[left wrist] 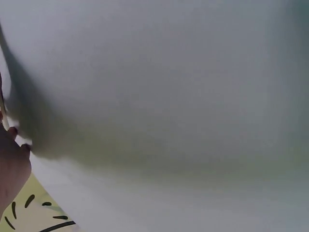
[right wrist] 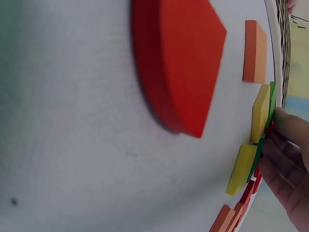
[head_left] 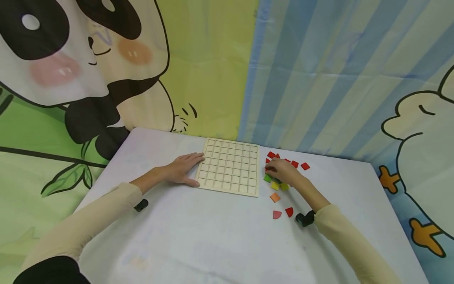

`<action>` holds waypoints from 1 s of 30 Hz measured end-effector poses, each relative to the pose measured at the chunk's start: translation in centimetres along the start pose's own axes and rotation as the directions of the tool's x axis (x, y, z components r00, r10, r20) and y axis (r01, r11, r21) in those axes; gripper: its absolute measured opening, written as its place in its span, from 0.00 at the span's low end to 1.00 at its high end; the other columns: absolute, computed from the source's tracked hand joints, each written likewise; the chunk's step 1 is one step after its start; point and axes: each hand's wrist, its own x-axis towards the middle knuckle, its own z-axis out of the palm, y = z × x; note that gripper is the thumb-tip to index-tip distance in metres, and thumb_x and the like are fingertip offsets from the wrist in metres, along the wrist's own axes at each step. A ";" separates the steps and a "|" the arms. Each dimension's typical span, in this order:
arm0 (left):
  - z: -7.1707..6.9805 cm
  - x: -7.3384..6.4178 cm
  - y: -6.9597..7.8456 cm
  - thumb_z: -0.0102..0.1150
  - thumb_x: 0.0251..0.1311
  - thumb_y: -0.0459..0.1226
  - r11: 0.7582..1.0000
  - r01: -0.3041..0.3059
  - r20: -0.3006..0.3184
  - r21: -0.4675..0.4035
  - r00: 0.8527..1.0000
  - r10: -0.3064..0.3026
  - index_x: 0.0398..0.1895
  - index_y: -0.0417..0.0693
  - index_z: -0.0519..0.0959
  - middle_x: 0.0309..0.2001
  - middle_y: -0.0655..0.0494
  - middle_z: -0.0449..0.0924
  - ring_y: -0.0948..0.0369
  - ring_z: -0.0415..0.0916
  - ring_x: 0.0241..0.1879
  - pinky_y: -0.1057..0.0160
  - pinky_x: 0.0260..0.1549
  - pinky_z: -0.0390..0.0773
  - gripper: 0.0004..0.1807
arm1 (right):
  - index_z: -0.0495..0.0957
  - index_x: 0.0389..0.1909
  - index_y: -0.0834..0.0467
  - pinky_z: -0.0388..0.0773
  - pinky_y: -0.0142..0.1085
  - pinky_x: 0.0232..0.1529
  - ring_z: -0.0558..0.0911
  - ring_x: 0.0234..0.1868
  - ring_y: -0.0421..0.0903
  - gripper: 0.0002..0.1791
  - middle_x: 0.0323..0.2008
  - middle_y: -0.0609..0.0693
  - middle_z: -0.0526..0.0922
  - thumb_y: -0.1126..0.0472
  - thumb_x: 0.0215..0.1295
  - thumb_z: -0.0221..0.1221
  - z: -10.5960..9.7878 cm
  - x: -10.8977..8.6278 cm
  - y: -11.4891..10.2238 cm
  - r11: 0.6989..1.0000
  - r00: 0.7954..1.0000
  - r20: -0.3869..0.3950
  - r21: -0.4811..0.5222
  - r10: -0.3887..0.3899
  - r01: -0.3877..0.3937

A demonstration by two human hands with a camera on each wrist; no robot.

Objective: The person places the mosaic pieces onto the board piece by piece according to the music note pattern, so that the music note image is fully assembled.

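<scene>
A pale wooden grid board lies flat on the white table. My left hand rests at its left side, fingers spread, fingertips at the upper left edge and thumb near the lower left corner. In the left wrist view only part of that hand shows at the left edge. My right hand is over the coloured pieces right of the board. In the right wrist view its thumb and fingers pinch a small red piece, mostly hidden, beside a green piece and yellow pieces.
Several red pieces lie near the table's back edge. An orange square, a pink rounded piece and a red rounded piece lie nearer the front. A printed curtain hangs behind the table.
</scene>
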 end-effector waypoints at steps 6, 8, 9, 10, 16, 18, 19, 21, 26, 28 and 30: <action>0.3 -0.1 -0.3 0.62 0.53 0.63 0.997 -0.058 -0.009 -0.045 0.998 0.058 0.78 0.46 0.45 0.79 0.47 0.39 0.44 0.35 0.78 0.39 0.73 0.41 0.58 | 0.84 0.49 0.59 0.81 0.43 0.49 0.81 0.43 0.47 0.15 0.43 0.53 0.85 0.58 0.65 0.62 0.2 0.1 0.2 1.000 0.999 -0.031 -0.023 -0.009 0.009; 0.5 -0.2 -0.4 0.62 0.53 0.63 0.997 -0.065 -0.022 -0.047 0.998 0.065 0.78 0.46 0.45 0.79 0.47 0.40 0.44 0.35 0.78 0.39 0.73 0.40 0.58 | 0.83 0.50 0.59 0.81 0.42 0.48 0.81 0.43 0.47 0.15 0.44 0.53 0.85 0.57 0.65 0.62 0.4 0.2 0.4 0.999 0.999 -0.031 -0.036 -0.014 0.013; 0.6 -0.2 -0.5 0.62 0.53 0.62 0.996 -0.068 -0.029 -0.050 0.997 0.067 0.78 0.46 0.45 0.79 0.47 0.40 0.43 0.35 0.78 0.38 0.73 0.40 0.57 | 0.83 0.50 0.59 0.81 0.41 0.48 0.81 0.42 0.46 0.16 0.44 0.53 0.85 0.56 0.65 0.62 0.4 0.3 0.4 0.999 1.000 -0.028 -0.041 -0.012 0.011; 0.7 -0.2 -0.6 0.62 0.53 0.62 0.996 -0.068 -0.032 -0.049 0.997 0.067 0.78 0.47 0.45 0.79 0.48 0.40 0.44 0.35 0.78 0.38 0.73 0.40 0.57 | 0.83 0.51 0.59 0.81 0.41 0.47 0.80 0.41 0.46 0.17 0.44 0.53 0.85 0.55 0.65 0.62 0.5 0.3 0.4 0.999 1.000 -0.023 -0.049 -0.011 0.009; 1.1 -0.3 -0.9 0.61 0.54 0.63 0.996 -0.079 -0.061 -0.029 0.995 0.077 0.78 0.48 0.46 0.79 0.49 0.41 0.44 0.36 0.78 0.38 0.73 0.41 0.57 | 0.83 0.51 0.58 0.81 0.42 0.46 0.81 0.41 0.47 0.21 0.44 0.53 0.86 0.51 0.62 0.64 0.4 0.6 0.2 0.996 1.000 -0.019 -0.087 0.012 -0.014; 1.1 -0.3 -0.8 0.62 0.54 0.63 0.996 -0.083 -0.076 -0.021 0.994 0.081 0.78 0.48 0.46 0.79 0.49 0.42 0.44 0.37 0.78 0.39 0.73 0.41 0.56 | 0.83 0.50 0.58 0.80 0.45 0.50 0.82 0.44 0.49 0.20 0.45 0.53 0.86 0.51 0.62 0.64 0.4 0.7 0.3 0.996 0.999 -0.034 -0.089 0.011 -0.014; 1.0 -0.4 -0.8 0.62 0.54 0.62 0.997 -0.081 -0.083 -0.015 0.993 0.080 0.78 0.48 0.47 0.79 0.49 0.42 0.45 0.37 0.78 0.39 0.73 0.42 0.56 | 0.83 0.50 0.59 0.80 0.46 0.51 0.83 0.45 0.49 0.19 0.46 0.53 0.86 0.52 0.62 0.64 0.4 0.7 0.3 0.996 0.999 -0.043 -0.084 0.006 -0.010; 1.0 -0.4 -0.8 0.62 0.53 0.63 0.997 -0.080 -0.101 0.003 0.992 0.079 0.78 0.48 0.48 0.79 0.49 0.43 0.45 0.39 0.78 0.39 0.73 0.42 0.56 | 0.83 0.50 0.59 0.79 0.47 0.53 0.83 0.47 0.51 0.19 0.46 0.54 0.86 0.53 0.63 0.64 0.4 0.7 0.3 0.997 0.998 -0.056 -0.071 -0.005 0.001; 1.4 -0.6 -0.9 0.62 0.52 0.63 0.996 -0.082 -0.145 0.044 0.986 0.087 0.77 0.48 0.50 0.78 0.48 0.46 0.45 0.42 0.77 0.39 0.72 0.45 0.55 | 0.83 0.50 0.59 0.79 0.48 0.53 0.83 0.48 0.51 0.18 0.47 0.53 0.87 0.53 0.63 0.64 0.6 0.6 0.4 1.000 0.997 -0.075 -0.002 0.012 -0.012; 1.6 -0.6 -0.9 0.61 0.52 0.63 0.995 -0.086 -0.155 0.047 0.984 0.093 0.77 0.48 0.50 0.78 0.49 0.46 0.45 0.42 0.77 0.39 0.72 0.46 0.55 | 0.83 0.50 0.58 0.79 0.47 0.52 0.83 0.46 0.50 0.18 0.47 0.53 0.87 0.53 0.63 0.64 0.6 0.6 0.5 0.999 0.997 -0.070 0.023 0.034 -0.032; 1.8 -0.5 -1.0 0.61 0.52 0.63 0.995 -0.086 -0.155 0.052 0.983 0.094 0.77 0.48 0.50 0.78 0.50 0.46 0.46 0.42 0.77 0.40 0.72 0.45 0.55 | 0.83 0.50 0.58 0.79 0.46 0.50 0.83 0.45 0.49 0.18 0.46 0.53 0.87 0.53 0.62 0.64 0.5 0.5 0.5 0.998 0.997 -0.063 0.034 0.045 -0.043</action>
